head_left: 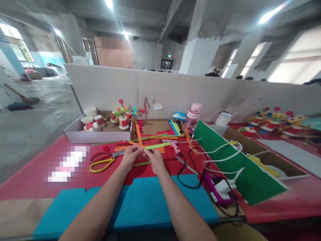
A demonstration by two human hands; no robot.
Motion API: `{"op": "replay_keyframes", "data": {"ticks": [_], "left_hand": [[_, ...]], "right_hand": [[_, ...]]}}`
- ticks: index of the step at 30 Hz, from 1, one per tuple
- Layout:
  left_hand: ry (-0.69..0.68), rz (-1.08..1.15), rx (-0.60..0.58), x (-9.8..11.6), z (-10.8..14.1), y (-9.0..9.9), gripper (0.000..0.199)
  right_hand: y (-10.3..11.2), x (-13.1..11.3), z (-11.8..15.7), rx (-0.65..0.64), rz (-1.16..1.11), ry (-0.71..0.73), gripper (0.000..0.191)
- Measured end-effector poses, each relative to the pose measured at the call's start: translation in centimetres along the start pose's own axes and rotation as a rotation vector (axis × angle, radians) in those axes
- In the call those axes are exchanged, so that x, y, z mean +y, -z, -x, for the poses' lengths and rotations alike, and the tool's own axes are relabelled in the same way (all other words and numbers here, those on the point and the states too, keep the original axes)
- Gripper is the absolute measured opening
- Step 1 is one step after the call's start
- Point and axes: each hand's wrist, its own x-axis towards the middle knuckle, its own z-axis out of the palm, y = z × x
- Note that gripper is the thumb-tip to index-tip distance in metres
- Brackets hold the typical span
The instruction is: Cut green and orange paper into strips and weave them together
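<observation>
Both hands meet over the red table, pinching two paper strips where they come together. My left hand (131, 156) is closed at the base of an orange paper strip (138, 134), which points away from me. From between the fingers of my right hand (154, 159), a light green paper strip (159, 146) runs out to the right. The fingertips hide how the two strips join. Large scissors (102, 165) with yellow and red handles lie just left of my left hand. A pink glue gun (175, 146) rests beyond my right hand.
Blue sheets (160, 201) cover the table's near edge. At the back left, a cardboard box (97, 136) holds paper cups and a cup figure. A green-sided box (238, 164), white cables and a purple power strip (218, 190) are on the right. A white partition (170, 87) stands behind.
</observation>
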Motion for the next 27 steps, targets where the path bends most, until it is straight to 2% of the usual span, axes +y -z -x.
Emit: {"op": "replay_keyframes", "data": {"ticks": [6, 10, 20, 24, 27], "left_hand": [[0.062, 0.072, -0.001, 0.41, 0.23, -0.02, 0.034], [0.044, 0.062, -0.019, 0.52, 0.34, -0.20, 0.030], [0.070, 0.033, 0.000, 0.00, 0.21, -0.35, 0.025], [0.059, 0.040, -0.007, -0.38, 0.11, -0.15, 0.023], [0.045, 0.023, -0.039, -0.37, 0.02, 0.16, 0.023]], "right_hand": [[0.69, 0.53, -0.49, 0.116, -0.020, -0.022, 0.026], [0.81, 0.76, -0.61, 0.170, -0.021, -0.015, 0.026], [0.53, 0.40, -0.51, 0.139, -0.056, -0.019, 0.022], [0.52, 0.32, -0.35, 0.060, -0.086, -0.065, 0.021], [0.65, 0.42, -0.28, 0.037, -0.036, -0.036, 0.023]]}}
